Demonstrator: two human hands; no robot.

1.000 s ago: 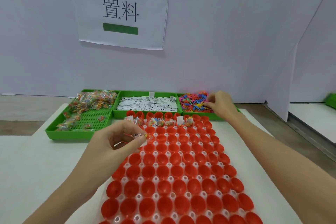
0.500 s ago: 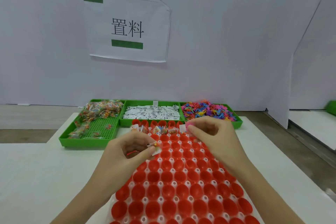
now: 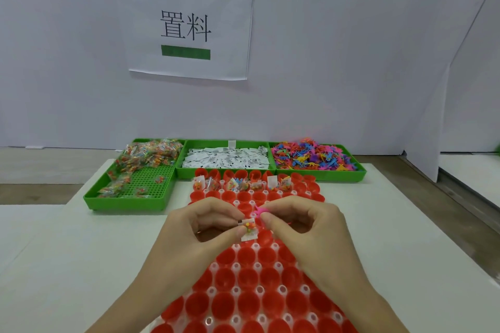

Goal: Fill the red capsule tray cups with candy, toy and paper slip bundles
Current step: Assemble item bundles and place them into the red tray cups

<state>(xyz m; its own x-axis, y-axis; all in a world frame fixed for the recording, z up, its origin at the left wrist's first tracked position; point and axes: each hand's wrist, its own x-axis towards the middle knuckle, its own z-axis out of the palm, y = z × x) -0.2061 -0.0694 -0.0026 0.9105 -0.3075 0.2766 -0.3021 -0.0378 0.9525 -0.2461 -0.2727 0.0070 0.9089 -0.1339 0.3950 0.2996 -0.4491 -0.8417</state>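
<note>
So I've got the table (image 3: 81, 265) with the big red tray (image 3: 257, 286) running down the middle, glossy round cups packed in a honeycomb with little white pegs between them. Only the second row from the far end has bundles (image 3: 243, 185) in it; the rest look empty from here. Behind it sit three green bins: crinkly clear candy packs (image 3: 151, 155) on a perforated floor, flat white slips (image 3: 226, 161) with black print, and a heap of tiny plastic toys (image 3: 311, 157) in pink, blue and yellow.

My hands meet over the tray's far half. Left hand (image 3: 200, 232) pinches a candy pack with a slip (image 3: 249, 228) between thumb and fingertips, snug grip. Right hand (image 3: 303, 227) pinches a pink toy (image 3: 259, 211), touching or nearly touching that stack.

Tip for this step, I reckon: tuck the toy against the pack so one pinch holds all three, then drop it straight into the next free cup. The slip is floppy and the wrapper slick, so squeeze near the middle or the thing fans apart. Spiky toy legs could snag the wrapper too.
</note>
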